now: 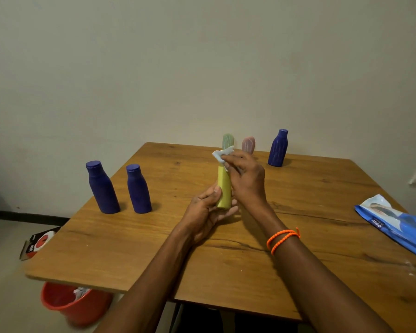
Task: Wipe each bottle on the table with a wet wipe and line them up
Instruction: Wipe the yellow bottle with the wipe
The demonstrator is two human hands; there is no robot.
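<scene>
The counter carries everything, and places are given from the yellow-green bottle held above its middle. To that bottle's right, at the counter edge, the blue wipe pack lies within reach — presumably so fresh wipes can be drawn. To its left two blue bottles stand side by side, seemingly the line begun; behind and to its right a third blue bottle stands apart, with a pink one nearer, apparently unwiped. The bottle's base is gripped by the left hand, fingers curled round it to steady it upright. Its upper part is rubbed by the right hand, whose fingers pinch the wet wipe — the wiping step appears under way.
</scene>
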